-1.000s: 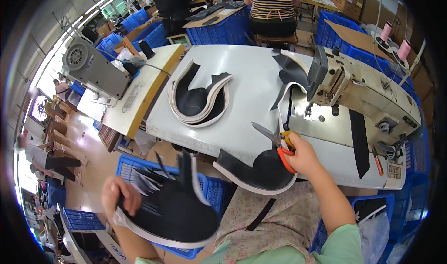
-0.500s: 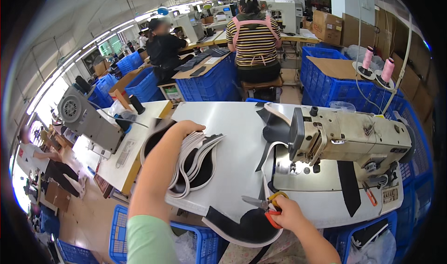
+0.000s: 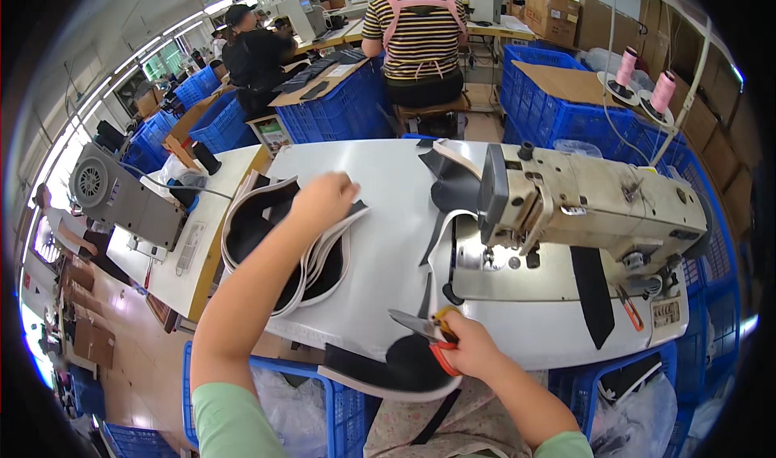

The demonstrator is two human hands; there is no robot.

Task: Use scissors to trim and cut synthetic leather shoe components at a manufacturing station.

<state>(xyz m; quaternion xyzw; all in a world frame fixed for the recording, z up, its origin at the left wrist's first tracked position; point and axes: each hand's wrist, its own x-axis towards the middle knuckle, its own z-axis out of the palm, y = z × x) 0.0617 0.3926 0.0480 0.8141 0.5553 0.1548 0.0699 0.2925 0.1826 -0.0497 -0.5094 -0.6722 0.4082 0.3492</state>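
Note:
My left hand [image 3: 325,202] is over the far end of a stack of curved black pieces with white edges [image 3: 327,256], on the left part of the white table. Its fingers are curled together; what they hold, if anything, is hidden. My right hand [image 3: 473,346] grips scissors [image 3: 416,324] with orange and yellow handles, blades pointing left and slightly parted. Under the scissors, another curved black piece with a white edge [image 3: 356,367] lies at the front edge of the table. A white-edged strip [image 3: 439,244] runs from there toward the sewing machine [image 3: 594,207].
A black strip [image 3: 592,296] and an orange-handled cutter [image 3: 630,308] lie right of the needle area. Pink thread cones [image 3: 663,92] stand behind the machine. Blue crates [image 3: 331,409] sit below the front edge. Two people work at machines ahead; another person [image 3: 73,232] is far left.
My view has shifted, so the scene sits higher and further left. My left hand's fingers have curled and lifted from lying along the stack, whose pieces have spread apart. My right hand still holds the scissors.

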